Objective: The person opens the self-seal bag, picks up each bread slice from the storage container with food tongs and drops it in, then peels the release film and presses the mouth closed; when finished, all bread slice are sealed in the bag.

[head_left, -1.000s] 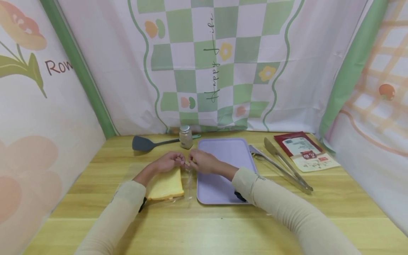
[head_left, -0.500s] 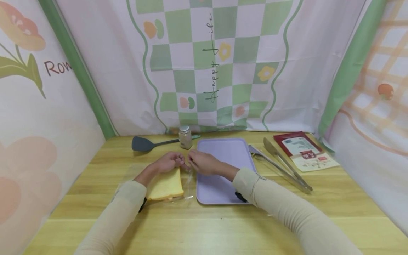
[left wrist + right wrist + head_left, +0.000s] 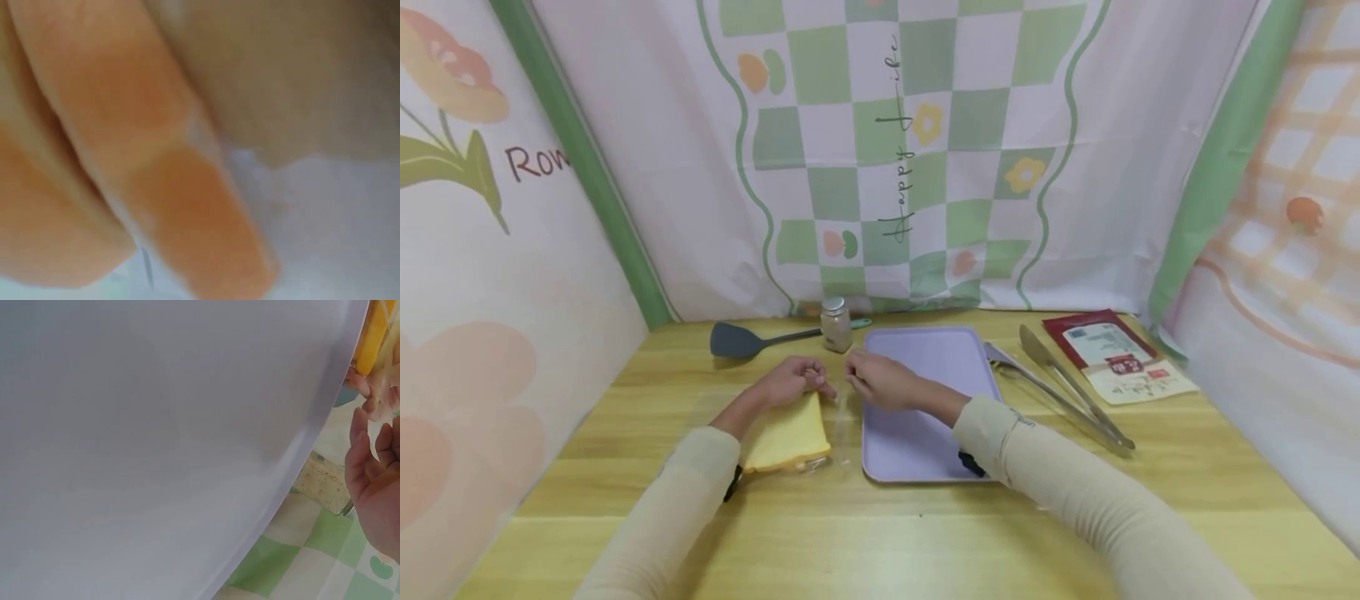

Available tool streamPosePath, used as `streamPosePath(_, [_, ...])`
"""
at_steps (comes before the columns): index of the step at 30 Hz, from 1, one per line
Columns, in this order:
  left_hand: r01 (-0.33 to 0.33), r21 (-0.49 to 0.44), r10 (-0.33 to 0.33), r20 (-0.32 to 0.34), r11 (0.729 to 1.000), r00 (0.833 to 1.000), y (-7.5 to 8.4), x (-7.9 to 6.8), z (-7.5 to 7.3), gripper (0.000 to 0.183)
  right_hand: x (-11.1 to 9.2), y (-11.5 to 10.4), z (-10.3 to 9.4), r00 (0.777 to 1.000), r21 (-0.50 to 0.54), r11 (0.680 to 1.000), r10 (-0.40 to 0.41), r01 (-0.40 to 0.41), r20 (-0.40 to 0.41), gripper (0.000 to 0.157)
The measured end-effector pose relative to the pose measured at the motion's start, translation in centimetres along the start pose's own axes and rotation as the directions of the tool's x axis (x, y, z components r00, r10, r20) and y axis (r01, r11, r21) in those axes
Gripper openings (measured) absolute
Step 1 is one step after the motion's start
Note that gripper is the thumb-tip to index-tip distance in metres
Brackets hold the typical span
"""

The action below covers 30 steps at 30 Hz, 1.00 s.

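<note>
A pack of sliced bread in a clear plastic bag lies on the table in the head view. My left hand rests over its far edge and pinches the gathered plastic. Blurred fingers of that hand fill much of the left wrist view. My right hand hovers a small gap to the right, above the left edge of a lilac tray. In the right wrist view, its bent fingertips stand apart, close to the plastic, and nothing shows between them.
Behind the hands stand a spice jar and a dark spatula. Metal tongs lie right of the tray. Further right is a red and cream food pouch. Printed curtains enclose the table.
My right hand has drawn slightly away from the left, widening the gap between them. The plastic between the hands has shifted; the left hand stays on the bag.
</note>
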<state>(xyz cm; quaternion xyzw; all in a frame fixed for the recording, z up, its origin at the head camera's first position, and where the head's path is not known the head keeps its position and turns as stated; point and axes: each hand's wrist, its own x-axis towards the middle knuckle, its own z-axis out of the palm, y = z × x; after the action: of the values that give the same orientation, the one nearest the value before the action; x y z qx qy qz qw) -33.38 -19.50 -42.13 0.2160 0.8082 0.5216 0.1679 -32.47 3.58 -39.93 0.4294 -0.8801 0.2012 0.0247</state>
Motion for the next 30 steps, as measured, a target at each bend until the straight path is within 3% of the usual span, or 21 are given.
streamPosePath(6, [-0.03, -0.03, 0.031, 0.037, 0.999, 0.999, -0.2, 0.1, 0.1, 0.01, -0.7, -0.5, -0.4, 0.998, 0.008, 0.999, -0.049, 0.049, 0.036, 0.006])
streamPosePath(12, [-0.021, -0.023, 0.022, 0.016, 0.999, 1.0, -0.2, 0.2, 0.2, 0.011, -1.8, -2.0, -0.9, 0.992, 0.025, 0.995, -0.101, 0.099, 0.076, 0.006])
streamPosePath(18, [-0.039, -0.021, 0.039, 0.02, 0.999, 0.999, -0.1, 0.1, 0.3, 0.01, -3.8, -3.7, -1.6, 0.981, 0.075, 0.99, -0.127, 0.116, 0.148, 0.005])
streamPosePath(30, [-0.063, 0.003, 0.063, 0.033, 0.998, 0.997, -0.4, 0.4, 0.3, 0.012, -8.4, -6.7, -3.2, 0.959, 0.198, 0.958, -0.241, 0.209, 0.15, 0.007])
